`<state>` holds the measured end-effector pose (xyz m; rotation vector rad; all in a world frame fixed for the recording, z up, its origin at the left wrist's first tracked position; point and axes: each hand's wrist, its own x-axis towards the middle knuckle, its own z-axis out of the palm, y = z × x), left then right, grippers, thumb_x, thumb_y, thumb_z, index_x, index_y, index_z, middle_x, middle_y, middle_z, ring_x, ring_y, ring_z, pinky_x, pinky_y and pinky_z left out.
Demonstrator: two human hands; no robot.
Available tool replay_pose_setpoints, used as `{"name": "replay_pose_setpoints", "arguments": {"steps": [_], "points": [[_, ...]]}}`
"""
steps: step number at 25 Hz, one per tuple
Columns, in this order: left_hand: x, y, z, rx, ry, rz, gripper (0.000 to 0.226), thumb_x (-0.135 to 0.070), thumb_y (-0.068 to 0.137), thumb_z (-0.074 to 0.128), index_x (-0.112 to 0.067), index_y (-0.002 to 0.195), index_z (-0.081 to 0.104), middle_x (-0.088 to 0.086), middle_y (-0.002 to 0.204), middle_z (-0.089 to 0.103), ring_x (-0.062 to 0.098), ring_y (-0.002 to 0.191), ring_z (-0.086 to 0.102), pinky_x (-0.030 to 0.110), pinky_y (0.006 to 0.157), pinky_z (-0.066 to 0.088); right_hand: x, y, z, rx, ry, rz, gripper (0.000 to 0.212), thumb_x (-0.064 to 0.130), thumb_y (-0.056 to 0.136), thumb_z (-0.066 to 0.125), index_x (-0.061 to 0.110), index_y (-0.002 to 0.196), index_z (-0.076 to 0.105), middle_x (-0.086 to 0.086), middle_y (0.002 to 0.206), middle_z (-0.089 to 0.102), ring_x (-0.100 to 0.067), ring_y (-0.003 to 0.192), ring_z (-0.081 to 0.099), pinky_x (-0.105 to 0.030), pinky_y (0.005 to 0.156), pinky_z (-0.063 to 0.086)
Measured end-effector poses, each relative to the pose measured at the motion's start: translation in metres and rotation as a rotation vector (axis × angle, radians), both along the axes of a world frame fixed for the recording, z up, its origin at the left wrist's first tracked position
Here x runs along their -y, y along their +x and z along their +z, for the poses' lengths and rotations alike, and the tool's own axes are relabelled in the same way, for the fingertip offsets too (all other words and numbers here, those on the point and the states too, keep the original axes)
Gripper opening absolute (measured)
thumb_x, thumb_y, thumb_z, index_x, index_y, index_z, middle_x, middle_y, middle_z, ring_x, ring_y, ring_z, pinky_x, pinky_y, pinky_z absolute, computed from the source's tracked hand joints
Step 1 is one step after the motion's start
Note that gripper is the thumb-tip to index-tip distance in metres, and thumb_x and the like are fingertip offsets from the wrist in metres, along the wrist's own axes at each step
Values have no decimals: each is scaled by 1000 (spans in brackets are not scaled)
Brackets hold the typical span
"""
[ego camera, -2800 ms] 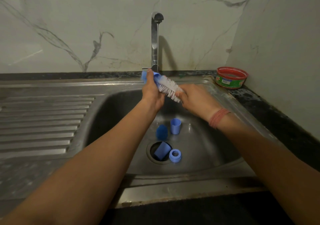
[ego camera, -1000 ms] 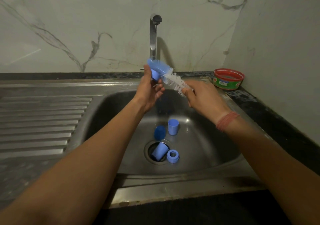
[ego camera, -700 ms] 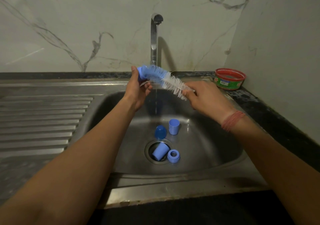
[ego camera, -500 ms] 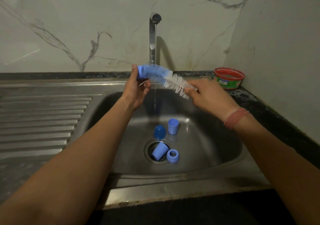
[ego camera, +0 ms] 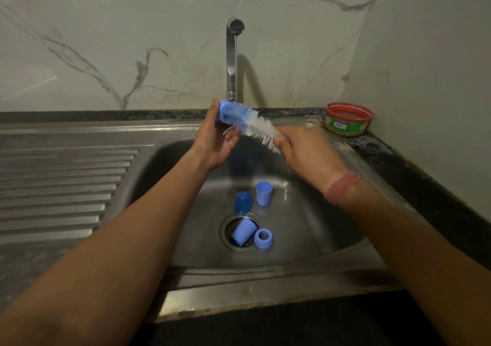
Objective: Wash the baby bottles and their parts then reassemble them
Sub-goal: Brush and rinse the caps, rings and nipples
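My left hand [ego camera: 216, 143] grips a small blue bottle part [ego camera: 225, 113] at its closed end, under the tap. A white-bristled bottle brush [ego camera: 261, 130] sticks into that part, and my right hand [ego camera: 305, 150] holds the brush by its handle end, which the fingers hide. In the sink basin [ego camera: 318, 220] lie more blue parts: a dark blue cap [ego camera: 243, 202], an upright light blue cup [ego camera: 263, 193], a light blue cup [ego camera: 241, 232] lying in the drain, and a screw ring [ego camera: 263, 238] beside it.
A steel tap [ego camera: 231, 58] runs a thin stream of water just behind the hands. A ribbed draining board [ego camera: 61, 186] stretches to the left. A red and green tub [ego camera: 348, 119] stands on the dark counter at the back right, near the side wall.
My left hand has shifted left with the blue part, sliding it toward the brush tip, so more white bristle shows. The parts in the basin have not moved.
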<state>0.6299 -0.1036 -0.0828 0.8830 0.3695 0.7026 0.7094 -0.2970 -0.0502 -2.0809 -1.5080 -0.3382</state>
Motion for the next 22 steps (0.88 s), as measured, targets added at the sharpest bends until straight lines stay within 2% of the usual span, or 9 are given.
{"name": "replay_pose_setpoints", "arguments": {"steps": [4, 7, 10, 14, 16, 19, 22], "points": [[11, 2, 4, 26, -19, -52, 42, -45, 99, 53, -6, 110, 65, 9, 93, 74, 20, 90, 69, 30, 92, 56, -6, 2, -7, -16, 11, -27, 15, 24, 97, 45, 22, 94, 59, -15, 83, 62, -38, 77, 58, -44, 69, 50], [22, 2, 6, -22, 10, -120, 41, -44, 96, 57, -6, 112, 63, 8, 92, 70, 17, 89, 66, 26, 87, 54, -11, 4, -10, -14, -8, -56, 18, 26, 97, 43, 21, 103, 60, -16, 90, 63, -38, 82, 60, -42, 69, 49], [35, 5, 6, -83, 38, -195, 43, -48, 94, 58, -8, 110, 62, 7, 90, 67, 14, 84, 63, 25, 85, 50, -13, 3, -9, -24, -46, -89, 25, 22, 99, 44, 20, 119, 58, -13, 98, 64, -34, 84, 61, -33, 66, 45], [50, 11, 7, -107, 42, -292, 37, -49, 97, 53, -13, 101, 62, 2, 79, 65, 9, 66, 62, 22, 67, 54, -14, 3, -7, -63, -48, -87, 26, 22, 99, 42, 19, 119, 59, -13, 100, 65, -33, 88, 61, -32, 69, 44], [56, 15, 6, -108, 36, -286, 37, -49, 97, 53, -14, 104, 62, 3, 87, 66, 11, 73, 64, 26, 75, 56, -15, 3, -5, -121, -64, -102, 27, 24, 99, 41, 18, 119, 59, -12, 101, 65, -31, 90, 61, -32, 72, 45], [65, 22, 6, -100, -9, -216, 55, -51, 95, 54, -9, 130, 56, 12, 115, 65, 23, 103, 64, 38, 97, 52, -18, 4, -2, -224, -60, -100, 28, 22, 99, 42, 16, 119, 61, -12, 98, 66, -30, 90, 62, -31, 73, 45], [66, 30, 6, -51, -136, -125, 67, -54, 97, 49, -4, 140, 47, 20, 131, 60, 32, 121, 60, 44, 99, 51, -20, -1, 1, -288, -113, -79, 26, 20, 100, 42, 14, 115, 63, -6, 82, 61, -28, 84, 63, -26, 68, 40]]}}
